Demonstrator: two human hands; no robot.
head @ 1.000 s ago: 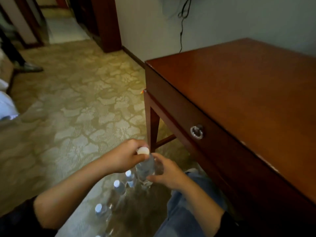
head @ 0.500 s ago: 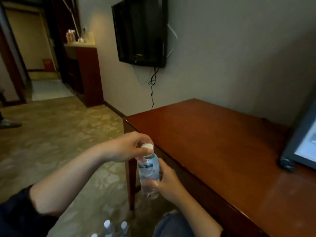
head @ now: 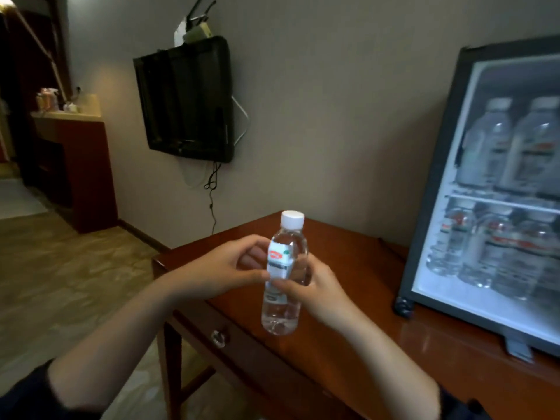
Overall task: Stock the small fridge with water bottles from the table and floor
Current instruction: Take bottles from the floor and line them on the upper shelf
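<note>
1. A person holds one small clear water bottle [head: 285, 277] upright in both hands, in the air above the near edge of the wooden worktop [head: 348, 344], left of the small fridge [head: 430, 207].
2. The left hand [head: 224, 268] pinches the labelled upper body, its fingers [head: 251, 242] curled round the far side and thumb at the front; the right hand [head: 318, 286] wraps the middle from behind. Both are closed on the bottle; neither touches the white cap [head: 292, 219].
3. The bottle looks full and sealed, so it should feel moderately heavy for its size. Its thin plastic wall likely gives under a hard squeeze and may be slick; the label band or the stiffer neck below the cap seems the surest place to hold.
4. The fridge stands on the worktop, lit inside, its front facing the camera. Through it, two bottles show on the upper shelf and about three on the lower; blur and the frame edge prevent a sure count.
5. One bottle is in hand. A wall-mounted television [head: 185, 101] hangs behind.
</note>
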